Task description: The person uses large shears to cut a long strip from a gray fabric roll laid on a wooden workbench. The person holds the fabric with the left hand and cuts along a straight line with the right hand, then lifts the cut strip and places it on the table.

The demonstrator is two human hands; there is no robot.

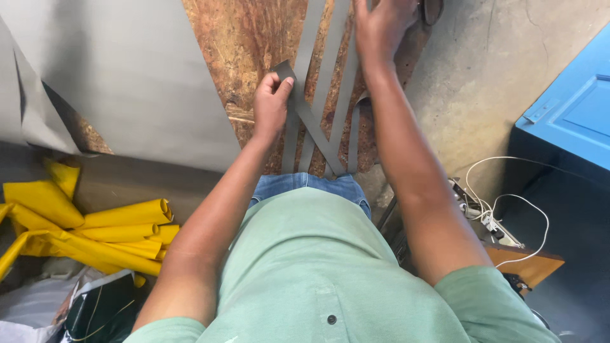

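Where grey strips [321, 108] cross chipboard [254, 38], left grip [272, 101] pinches one; right hand [381, 28] presses flat.

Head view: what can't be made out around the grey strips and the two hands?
- Right hand: fingertips cut off by the top edge; its grip can't be judged.
- Long grey material strips: upper ends run past the top edge, lower ends hidden behind the green shirt.
- Left hand: pinches the folded end of one strip; fingers cover the fold.
- Brown chipboard worktop: partly covered by a large grey sheet.
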